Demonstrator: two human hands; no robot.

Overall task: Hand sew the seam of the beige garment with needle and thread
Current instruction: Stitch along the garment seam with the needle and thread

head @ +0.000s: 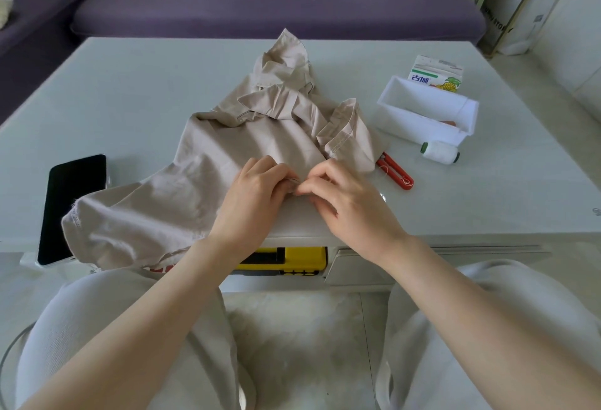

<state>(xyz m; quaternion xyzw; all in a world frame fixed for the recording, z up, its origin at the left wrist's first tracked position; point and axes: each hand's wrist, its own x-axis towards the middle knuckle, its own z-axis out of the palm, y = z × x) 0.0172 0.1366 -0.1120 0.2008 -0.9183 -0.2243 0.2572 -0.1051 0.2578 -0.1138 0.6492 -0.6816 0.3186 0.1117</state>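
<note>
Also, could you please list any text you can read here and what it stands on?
"古城": on the carton with a pineapple picture, behind the white box.
Print on the wrapped pack at top right: too blurred to read.
Red print below the beige garment's edge: mostly hidden, unreadable.

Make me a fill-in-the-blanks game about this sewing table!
The black phone lies to the ___ of the beige garment.
The spool holds ___ thread.
The carton shows a picture of a ___.
The sofa is ___.
Missing words: left; white; pineapple; purple.
</note>
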